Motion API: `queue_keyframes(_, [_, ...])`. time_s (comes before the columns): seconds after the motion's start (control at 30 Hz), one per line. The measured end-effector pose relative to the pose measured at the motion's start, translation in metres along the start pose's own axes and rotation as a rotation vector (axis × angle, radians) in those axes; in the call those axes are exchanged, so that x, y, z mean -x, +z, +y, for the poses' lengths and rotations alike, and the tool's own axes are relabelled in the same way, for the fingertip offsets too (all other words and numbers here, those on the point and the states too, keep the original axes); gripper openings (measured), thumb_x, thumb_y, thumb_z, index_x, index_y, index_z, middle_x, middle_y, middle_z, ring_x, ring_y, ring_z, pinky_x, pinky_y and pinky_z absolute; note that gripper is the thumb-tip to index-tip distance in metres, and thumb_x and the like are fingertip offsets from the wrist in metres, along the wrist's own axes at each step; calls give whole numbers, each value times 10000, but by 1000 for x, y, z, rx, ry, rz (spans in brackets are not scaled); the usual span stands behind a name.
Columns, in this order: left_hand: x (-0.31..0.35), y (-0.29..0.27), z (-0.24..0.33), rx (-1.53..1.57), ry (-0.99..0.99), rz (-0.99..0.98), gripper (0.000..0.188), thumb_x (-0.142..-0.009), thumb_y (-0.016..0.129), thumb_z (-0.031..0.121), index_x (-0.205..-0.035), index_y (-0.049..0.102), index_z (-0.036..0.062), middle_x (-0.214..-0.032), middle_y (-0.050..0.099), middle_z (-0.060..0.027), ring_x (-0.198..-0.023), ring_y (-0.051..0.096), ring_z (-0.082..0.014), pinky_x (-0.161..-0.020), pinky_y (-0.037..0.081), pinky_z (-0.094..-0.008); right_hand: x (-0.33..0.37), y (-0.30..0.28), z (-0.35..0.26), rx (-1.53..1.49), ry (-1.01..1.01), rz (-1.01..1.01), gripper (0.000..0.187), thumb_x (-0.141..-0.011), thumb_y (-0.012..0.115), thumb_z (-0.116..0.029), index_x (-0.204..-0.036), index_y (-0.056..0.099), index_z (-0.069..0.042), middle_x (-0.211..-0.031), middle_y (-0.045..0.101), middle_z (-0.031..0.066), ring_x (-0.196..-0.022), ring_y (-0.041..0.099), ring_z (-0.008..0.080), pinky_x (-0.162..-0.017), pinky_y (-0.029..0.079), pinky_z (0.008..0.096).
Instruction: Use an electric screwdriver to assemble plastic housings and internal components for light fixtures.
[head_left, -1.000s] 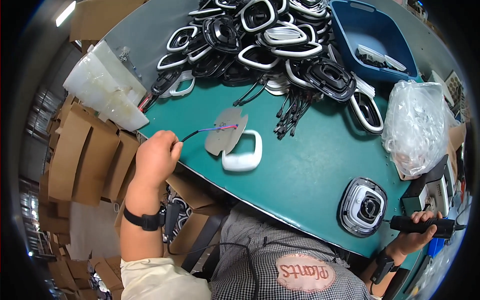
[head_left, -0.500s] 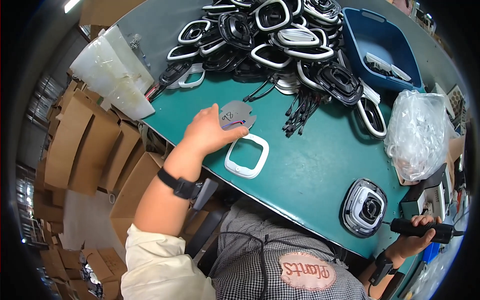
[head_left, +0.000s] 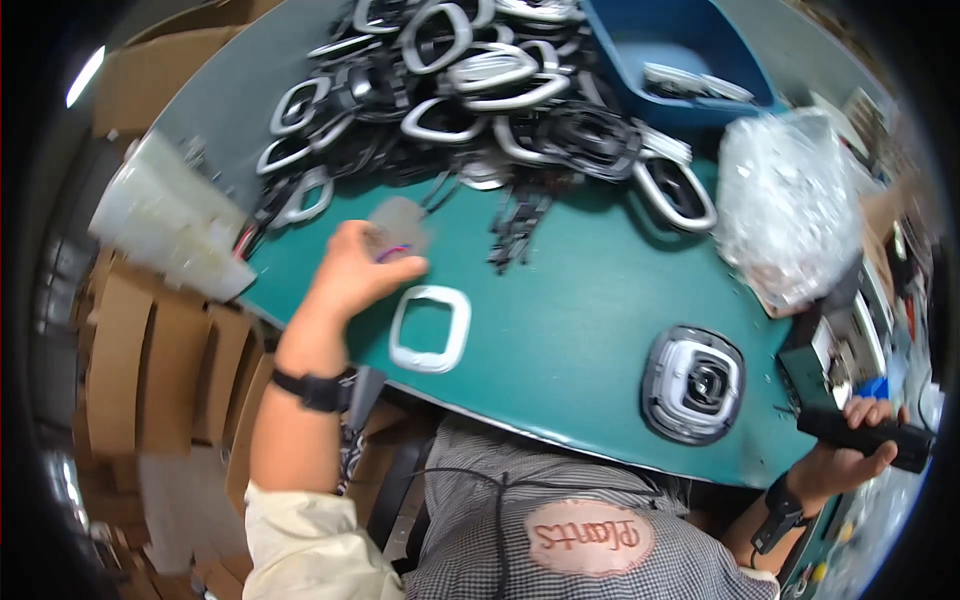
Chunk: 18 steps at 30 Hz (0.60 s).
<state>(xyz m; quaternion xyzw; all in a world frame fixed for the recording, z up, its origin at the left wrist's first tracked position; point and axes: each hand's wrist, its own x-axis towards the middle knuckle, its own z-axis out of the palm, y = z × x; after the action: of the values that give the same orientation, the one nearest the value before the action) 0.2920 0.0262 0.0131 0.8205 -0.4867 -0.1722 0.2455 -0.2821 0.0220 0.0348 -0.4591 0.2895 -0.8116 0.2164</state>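
The left hand (head_left: 352, 272) is raised over the near-left part of the teal green bench (head_left: 580, 300), its fingers curled together around a small flat grey disc-shaped part (head_left: 398, 228) with thin red and blue wires at its lower edge. The part is motion-blurred, so how the fingertips sit on it cannot be told, but it is held clear of the bench top. A black wristwatch (head_left: 312, 390) sits on that wrist.

Just beside the hand, toward the near edge of the bench, lies a white rounded-square plastic frame (head_left: 430, 328), flat on the surface and apart from the fingers.

The right hand (head_left: 850, 462) is at the near-right corner of the bench, closed around a black handheld tool (head_left: 870, 436) held roughly level. Near it, close to the near edge, rests a grey and white rounded-square assembly with a dark centre (head_left: 694, 384), untouched by either hand.

Along the far edge is a large tangled heap of black and white rounded frames with cables (head_left: 470, 90). A blue plastic bin (head_left: 620, 60) stands at the far-right side, and a crumpled clear plastic bag (head_left: 790, 200) lies at the right edge. A stack of translucent plastic trays (head_left: 165, 225) overhangs the left edge, above brown cardboard boxes (head_left: 140, 370) on the floor.
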Motion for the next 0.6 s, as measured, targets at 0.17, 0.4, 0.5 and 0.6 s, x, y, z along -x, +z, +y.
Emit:
queue_keyframes(0.17, [5, -19, 32, 175, 375, 131, 773, -719, 755, 308, -1373, 441, 41, -1303, 495, -119, -1185, 504, -246, -969, 450, -375, -18, -11, -14, -68, -117, -50, 686, -853, 635, -571, -1286, 445, -74, -854, 470, 59, -620, 477, 154, -607, 420, 314])
queue_keyframes(0.4, [51, -1, 137, 317, 659, -120, 1089, -671, 743, 581, -1432, 341, -85, -1405, 426, -189, -1301, 437, -267, -1098, 312, -370, -49, -2, -23, 64, -266, 121, 678, -851, 589, -640, -1253, 439, -116, -778, 544, 71, -602, 539, 181, -569, 455, 337])
queue_keyframes(0.5, [65, 29, 177, 209, 787, -188, 1139, -634, 744, 682, -1394, 395, -90, -1383, 426, -214, -1279, 449, -303, -1078, 340, -403, -56, -5, -18, 152, -287, 197, 670, -846, 626, -571, -1270, 394, -106, -760, 548, 82, -584, 540, 189, -571, 466, 347])
queue_keyframes(0.6, [73, 53, 200, 54, 968, -302, 1122, -600, 775, 653, -1381, 421, -70, -1387, 417, -243, -1273, 451, -349, -1050, 376, -431, -63, -7, -8, 161, -307, 166, 633, -851, 638, -447, -1255, 382, -32, -757, 545, 114, -563, 551, 199, -555, 502, 352])
